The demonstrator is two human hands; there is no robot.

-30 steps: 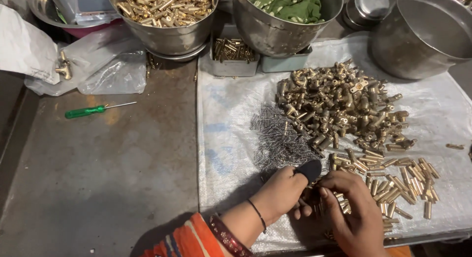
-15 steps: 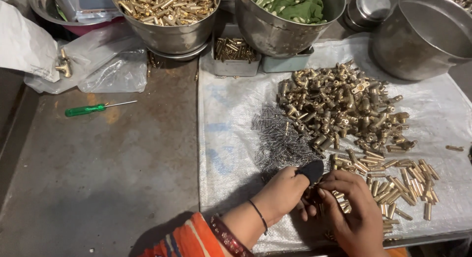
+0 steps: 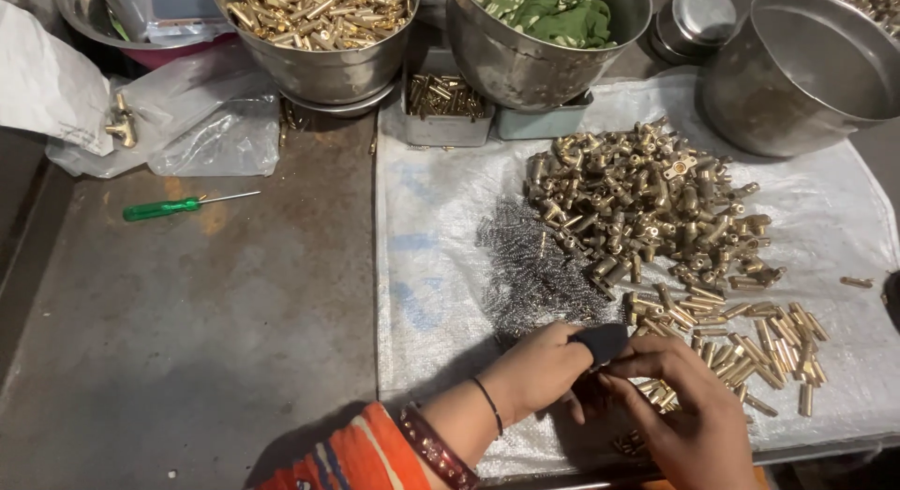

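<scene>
Gripping a dark tool (image 3: 600, 343) in my left hand (image 3: 539, 370), I pinched brass parts (image 3: 656, 389) with my right hand (image 3: 689, 410) fingers, at the bench's near edge, just near the springs (image 3: 534, 270).

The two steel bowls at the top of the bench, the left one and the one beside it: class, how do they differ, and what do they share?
The left steel bowl is heaped with small brass parts; the middle steel bowl holds crumpled green cloth. The left steel bowl stands on the bare metal bench; the middle steel bowl rests partly on a small grey tray. Both are round, shiny steel and upright.
</scene>
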